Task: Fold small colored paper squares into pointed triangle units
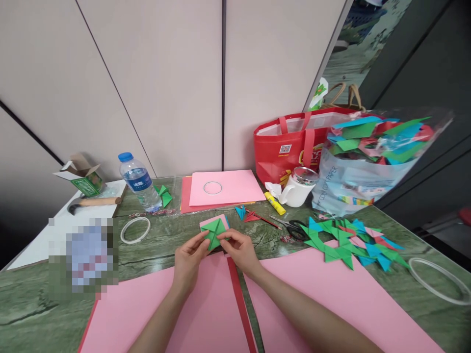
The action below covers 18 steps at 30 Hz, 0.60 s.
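1. Pink paper sheets (324, 289), two large ones, lying flat at the near edge of the green marble-patterned table (162, 242); one red strip (241, 304) shows between them
2. Left hand (188, 257), one, fingertips pinched on the left edge of the green folded paper (214, 231)
3. Right hand (239, 247), one, fingertips pinched on the right edge of the same piece; both hands hold it just above the table, beyond the pink sheets, over a small pink square
4. White rings, three: one (135, 230) left of the hands, one (437, 279) at the far right edge, one (212, 188) on the farther pink sheet
5. Heap of folded paper shapes (349, 245), green, blue and pink, right of the hands; too many overlap to count
6. Scissors (292, 226), one pair, black-handled, beside the heap
7. Small folded pieces, one blue (240, 212) and one red (251, 216), just beyond the hands
8. Glue stick (274, 203), one, yellow
9. White mug (297, 189), one
10. Water bottle (140, 182), one, blue cap, upright
11. Hammer (93, 201), one, wooden handle, on a white board
12. Small open carton (83, 176), one
13. Clear bag (368, 162) of coloured folded papers, one
14. Red tote bag (290, 144), one, against the wall
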Each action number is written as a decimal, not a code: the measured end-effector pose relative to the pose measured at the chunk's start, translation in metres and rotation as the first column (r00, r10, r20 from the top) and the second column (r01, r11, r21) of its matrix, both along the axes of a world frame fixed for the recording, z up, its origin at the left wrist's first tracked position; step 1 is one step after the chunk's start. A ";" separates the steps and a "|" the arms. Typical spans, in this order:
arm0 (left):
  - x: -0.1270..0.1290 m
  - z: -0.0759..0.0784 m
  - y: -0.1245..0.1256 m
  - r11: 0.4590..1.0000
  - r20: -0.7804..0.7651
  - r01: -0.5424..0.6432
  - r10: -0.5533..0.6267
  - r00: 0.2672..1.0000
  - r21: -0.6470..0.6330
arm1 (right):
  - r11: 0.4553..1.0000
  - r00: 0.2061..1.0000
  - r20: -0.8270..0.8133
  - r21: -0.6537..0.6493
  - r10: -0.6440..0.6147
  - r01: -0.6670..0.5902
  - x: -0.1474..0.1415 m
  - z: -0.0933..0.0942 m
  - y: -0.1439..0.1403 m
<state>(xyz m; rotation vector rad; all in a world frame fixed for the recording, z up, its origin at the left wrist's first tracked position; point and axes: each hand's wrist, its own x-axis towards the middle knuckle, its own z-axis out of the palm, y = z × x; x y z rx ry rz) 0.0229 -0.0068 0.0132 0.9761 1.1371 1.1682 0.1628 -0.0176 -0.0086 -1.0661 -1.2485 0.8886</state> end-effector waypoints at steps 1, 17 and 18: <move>0.000 0.000 0.000 1.000 -0.014 0.001 -0.001 1.000 0.009 | 1.000 1.000 -0.015 -0.013 0.007 -0.007 0.000 0.000 0.000; 0.003 -0.002 -0.001 0.999 -0.077 0.003 0.000 0.997 0.040 | 0.983 0.986 -0.162 -0.169 0.038 -0.066 -0.001 -0.008 0.000; 0.004 -0.001 -0.002 0.999 -0.067 -0.013 0.016 0.998 0.038 | 0.982 0.985 -0.168 -0.177 0.040 -0.070 0.000 -0.008 0.000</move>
